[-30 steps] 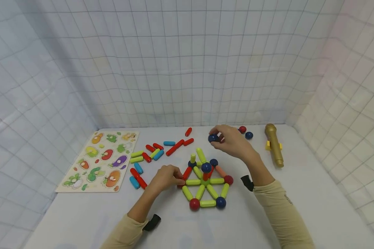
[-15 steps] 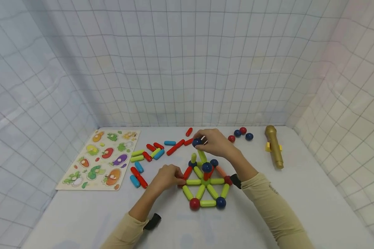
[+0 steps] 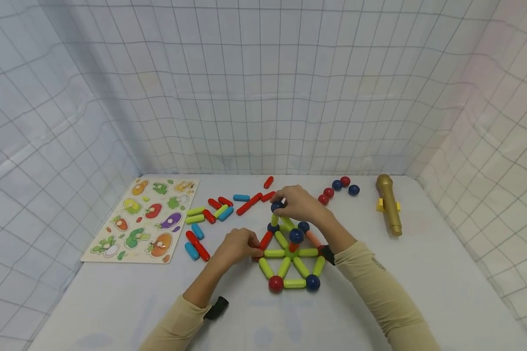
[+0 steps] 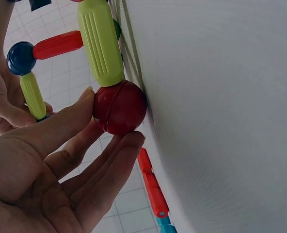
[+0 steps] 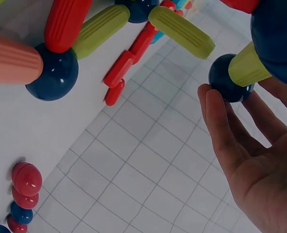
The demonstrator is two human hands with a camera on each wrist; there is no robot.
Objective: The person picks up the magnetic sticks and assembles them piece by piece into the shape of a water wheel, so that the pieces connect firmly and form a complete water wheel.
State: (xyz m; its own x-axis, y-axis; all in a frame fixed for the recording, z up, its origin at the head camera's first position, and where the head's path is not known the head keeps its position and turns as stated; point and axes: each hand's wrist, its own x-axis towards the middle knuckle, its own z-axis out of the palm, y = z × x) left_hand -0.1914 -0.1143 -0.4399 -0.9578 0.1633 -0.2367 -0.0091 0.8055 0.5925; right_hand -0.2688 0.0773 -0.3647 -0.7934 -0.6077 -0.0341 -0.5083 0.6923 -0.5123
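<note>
On the white table stands a hexagonal frame of magnetic sticks and balls, with green spokes and a red centre post topped by a blue ball. My left hand pinches the red corner ball at the frame's left side. At the back, my right hand holds another blue ball between thumb and fingers. That ball touches the end of a slanted green stick coming from the post-top ball. An upright green stick rises from a rear blue ball, its tip just short of the held ball.
Loose red, blue and green sticks lie behind and to the left. Several loose balls sit at the back right, beside a golden microphone-shaped toy. A vegetable puzzle board lies far left. Grid-patterned cloth walls enclose the table.
My right hand has carried the blue ball left from near the loose balls to the raised sticks. The slanted green stick has swung toward the upright one. My left hand stays on the red ball.
</note>
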